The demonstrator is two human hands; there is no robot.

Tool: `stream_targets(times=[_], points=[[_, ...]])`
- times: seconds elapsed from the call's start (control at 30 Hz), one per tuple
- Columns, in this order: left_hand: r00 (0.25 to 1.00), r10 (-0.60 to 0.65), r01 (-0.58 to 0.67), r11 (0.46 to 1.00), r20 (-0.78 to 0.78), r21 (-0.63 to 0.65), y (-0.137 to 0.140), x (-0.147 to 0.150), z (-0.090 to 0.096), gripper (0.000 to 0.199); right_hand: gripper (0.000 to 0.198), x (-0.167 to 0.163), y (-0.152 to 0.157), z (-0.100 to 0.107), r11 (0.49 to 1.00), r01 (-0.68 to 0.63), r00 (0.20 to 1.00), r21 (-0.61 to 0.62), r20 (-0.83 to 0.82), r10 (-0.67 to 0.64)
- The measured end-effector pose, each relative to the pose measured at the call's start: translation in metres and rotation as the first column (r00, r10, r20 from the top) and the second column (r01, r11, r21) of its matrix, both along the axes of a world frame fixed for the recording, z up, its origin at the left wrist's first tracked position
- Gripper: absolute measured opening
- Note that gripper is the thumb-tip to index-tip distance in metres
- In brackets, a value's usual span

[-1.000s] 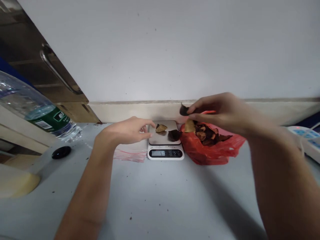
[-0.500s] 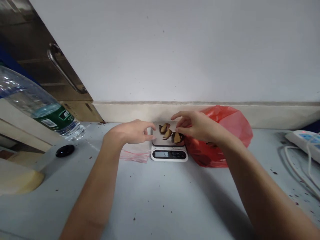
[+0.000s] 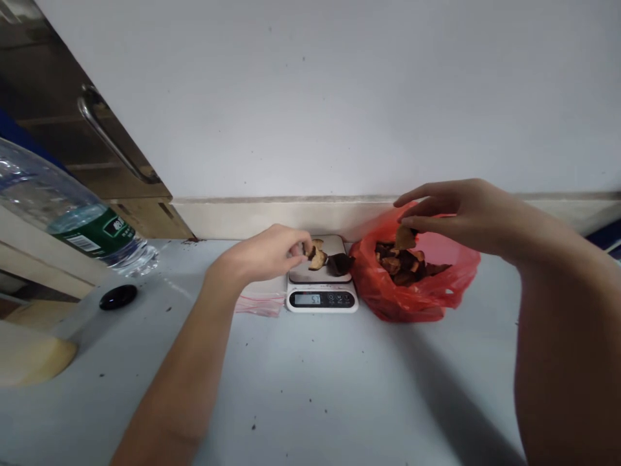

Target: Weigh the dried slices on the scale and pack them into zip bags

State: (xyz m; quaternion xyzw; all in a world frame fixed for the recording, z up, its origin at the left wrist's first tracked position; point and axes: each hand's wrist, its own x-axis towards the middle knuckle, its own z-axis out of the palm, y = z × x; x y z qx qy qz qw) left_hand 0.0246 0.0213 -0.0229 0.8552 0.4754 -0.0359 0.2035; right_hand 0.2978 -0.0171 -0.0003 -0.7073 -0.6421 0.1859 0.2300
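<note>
A small white digital scale [image 3: 322,300] stands by the wall, its display reading what looks like 57. On its metal plate lie a few dried slices [image 3: 317,260], tan inside with dark brown skin, and a darker piece [image 3: 340,264] rests at the right edge. My left hand [image 3: 264,257] reaches over the plate from the left, thumb and fingers closed on the edge of a slice. To the right, my right hand [image 3: 460,217] pinches another dried slice [image 3: 405,238] above an open red plastic bag [image 3: 412,307]. Many similar slices fill the bag.
Clear zip bags [image 3: 261,304] lie left of the scale. Further left are a tilted water bottle [image 3: 97,226] with a green label, a black oval object [image 3: 118,297] and a pale yellowish thing [image 3: 43,356]. A white wall [image 3: 310,116] rises behind.
My right hand has moved from the scale to above the red bag with a dried slice. My left hand's fingers have closed at the slices. The bag's opening now shows.
</note>
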Motion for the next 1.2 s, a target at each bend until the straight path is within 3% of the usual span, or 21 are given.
stream_targets(times=[0.27,0.6,0.77,0.9,1.03,1.2], points=[[0.974,0.123,-0.149,0.981,-0.189,-0.128,-0.001,-0.018,0.016,0.020,0.027,0.005,0.003,-0.003,0.998,-0.065,0.998,-0.002,-0.024,0.065],[0.949,0.120,-0.186,0.960,-0.292,-0.209,0.005,-0.039,0.019,0.047,0.008,-0.028,0.005,-0.015,0.984,-0.130,0.982,0.121,-0.119,0.144],[0.990,0.077,-0.088,0.991,-0.120,-0.097,0.008,-0.023,0.006,0.049,0.008,-0.043,0.006,-0.020,0.983,-0.161,0.975,0.088,-0.141,0.172],[0.998,0.008,-0.015,0.994,-0.063,-0.110,0.006,-0.007,-0.002,0.053,0.013,-0.049,0.009,-0.024,0.970,-0.234,0.970,0.071,-0.051,0.238],[1.000,0.008,-0.011,0.994,-0.022,-0.106,0.005,-0.001,-0.004,0.041,0.025,-0.061,0.015,-0.036,0.953,-0.292,0.956,0.079,0.002,0.292],[0.997,0.051,-0.056,0.995,-0.057,-0.085,0.007,-0.005,-0.005,0.037,0.035,-0.071,0.021,-0.049,0.930,-0.368,0.930,-0.010,-0.008,0.368]])
